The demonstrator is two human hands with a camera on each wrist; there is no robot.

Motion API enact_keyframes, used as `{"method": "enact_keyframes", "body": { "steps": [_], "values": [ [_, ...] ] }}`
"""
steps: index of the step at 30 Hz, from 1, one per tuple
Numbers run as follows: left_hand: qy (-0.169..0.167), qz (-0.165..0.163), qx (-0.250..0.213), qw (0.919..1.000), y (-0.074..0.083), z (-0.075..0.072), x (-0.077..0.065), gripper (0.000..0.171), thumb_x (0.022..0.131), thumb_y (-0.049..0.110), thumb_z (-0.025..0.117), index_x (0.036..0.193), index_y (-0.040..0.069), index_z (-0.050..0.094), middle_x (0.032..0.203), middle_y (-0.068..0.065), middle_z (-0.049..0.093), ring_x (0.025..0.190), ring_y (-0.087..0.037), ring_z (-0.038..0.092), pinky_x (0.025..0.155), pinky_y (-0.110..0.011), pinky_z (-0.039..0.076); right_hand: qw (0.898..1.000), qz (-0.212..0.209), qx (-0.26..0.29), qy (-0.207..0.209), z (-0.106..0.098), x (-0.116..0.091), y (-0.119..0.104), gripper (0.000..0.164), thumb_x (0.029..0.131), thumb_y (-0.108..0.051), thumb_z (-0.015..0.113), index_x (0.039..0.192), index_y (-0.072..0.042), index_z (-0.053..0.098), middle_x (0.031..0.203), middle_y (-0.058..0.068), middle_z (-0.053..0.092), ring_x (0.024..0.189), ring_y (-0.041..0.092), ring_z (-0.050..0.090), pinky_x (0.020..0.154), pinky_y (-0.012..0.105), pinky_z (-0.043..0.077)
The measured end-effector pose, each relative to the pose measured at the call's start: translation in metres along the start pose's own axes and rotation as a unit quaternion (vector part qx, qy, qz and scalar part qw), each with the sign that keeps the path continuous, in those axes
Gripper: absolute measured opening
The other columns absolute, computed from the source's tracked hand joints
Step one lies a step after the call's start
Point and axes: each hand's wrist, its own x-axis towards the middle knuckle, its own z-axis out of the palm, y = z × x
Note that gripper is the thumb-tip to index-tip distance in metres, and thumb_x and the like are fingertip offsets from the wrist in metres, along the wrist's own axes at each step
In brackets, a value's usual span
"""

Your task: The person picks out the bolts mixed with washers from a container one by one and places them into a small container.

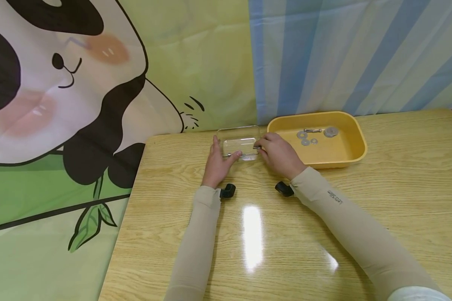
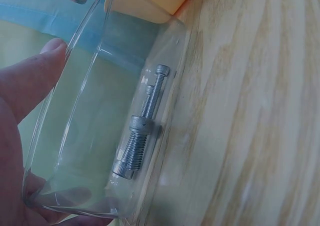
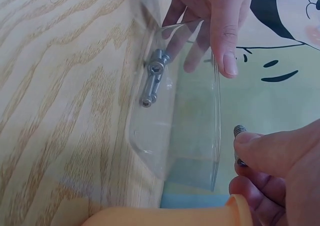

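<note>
Fingers (image 3: 256,147) of the right hand (image 1: 280,154) pinch a screw (image 1: 257,147) near the head view's centre, by a clear box (image 1: 241,144); the spread left hand (image 1: 218,165) touches its left end. More screws (image 2: 134,151) lie inside. Right of centre, the right hand partly hides a yellow bin (image 1: 331,164) of washers (image 1: 330,132).

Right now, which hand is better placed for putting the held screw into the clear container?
Likely the right hand: it pinches the screw near the clear container, while the left hand rests against that container.
</note>
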Motion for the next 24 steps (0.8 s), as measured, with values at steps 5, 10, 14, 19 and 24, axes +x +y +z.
{"method": "enact_keyframes", "body": {
  "steps": [5, 10, 14, 19, 24],
  "values": [
    [-0.001, -0.001, 0.002, 1.0, 0.0004, -0.0003, 0.0002, 0.115, 0.087, 0.068, 0.063, 0.162, 0.017, -0.008, 0.166, -0.013, 0.021, 0.148, -0.038, 0.026, 0.118, -0.055, 0.026, 1.0, 0.003, -0.002, -0.008, 0.0013, 0.0018, -0.0007, 0.016, 0.099, -0.008, 0.064, 0.11, -0.002, 0.074, 0.111, 0.015, 0.066, 0.105, 0.031, 0.06, 0.092, 0.045, 0.052],
    [-0.003, -0.003, 0.005, 1.0, 0.0002, -0.0006, 0.0001, 0.114, 0.088, 0.066, 0.064, 0.162, 0.018, -0.009, 0.166, -0.012, 0.02, 0.148, -0.039, 0.025, 0.118, -0.056, 0.026, 1.0, 0.005, -0.008, -0.022, 0.0027, 0.0031, -0.001, 0.018, 0.1, -0.009, 0.063, 0.111, -0.002, 0.074, 0.111, 0.015, 0.066, 0.105, 0.032, 0.06, 0.093, 0.045, 0.052],
    [-0.002, -0.003, 0.005, 1.0, -0.0001, -0.0004, 0.0, 0.114, 0.088, 0.068, 0.063, 0.162, 0.018, -0.009, 0.166, -0.012, 0.021, 0.148, -0.039, 0.025, 0.118, -0.056, 0.025, 1.0, 0.004, -0.011, -0.029, 0.0033, 0.0041, -0.0006, 0.018, 0.1, -0.009, 0.062, 0.11, -0.002, 0.074, 0.109, 0.014, 0.066, 0.104, 0.032, 0.06, 0.093, 0.045, 0.051],
    [-0.001, -0.004, 0.003, 1.0, 0.0004, -0.0004, -0.0002, 0.114, 0.088, 0.067, 0.063, 0.162, 0.018, -0.009, 0.166, -0.012, 0.021, 0.148, -0.038, 0.025, 0.118, -0.056, 0.025, 0.999, 0.0, -0.011, -0.032, 0.0052, 0.0055, 0.0013, 0.018, 0.101, -0.009, 0.06, 0.11, -0.002, 0.074, 0.108, 0.014, 0.067, 0.105, 0.032, 0.06, 0.095, 0.046, 0.05],
    [0.0, -0.005, 0.002, 1.0, 0.0, -0.0001, 0.0002, 0.115, 0.088, 0.067, 0.064, 0.162, 0.018, -0.008, 0.166, -0.012, 0.021, 0.148, -0.038, 0.026, 0.117, -0.057, 0.026, 0.999, -0.001, -0.006, -0.036, 0.0067, 0.0064, 0.0028, 0.018, 0.101, -0.01, 0.06, 0.11, -0.002, 0.074, 0.108, 0.013, 0.067, 0.105, 0.032, 0.06, 0.095, 0.046, 0.05]
  ]
}}
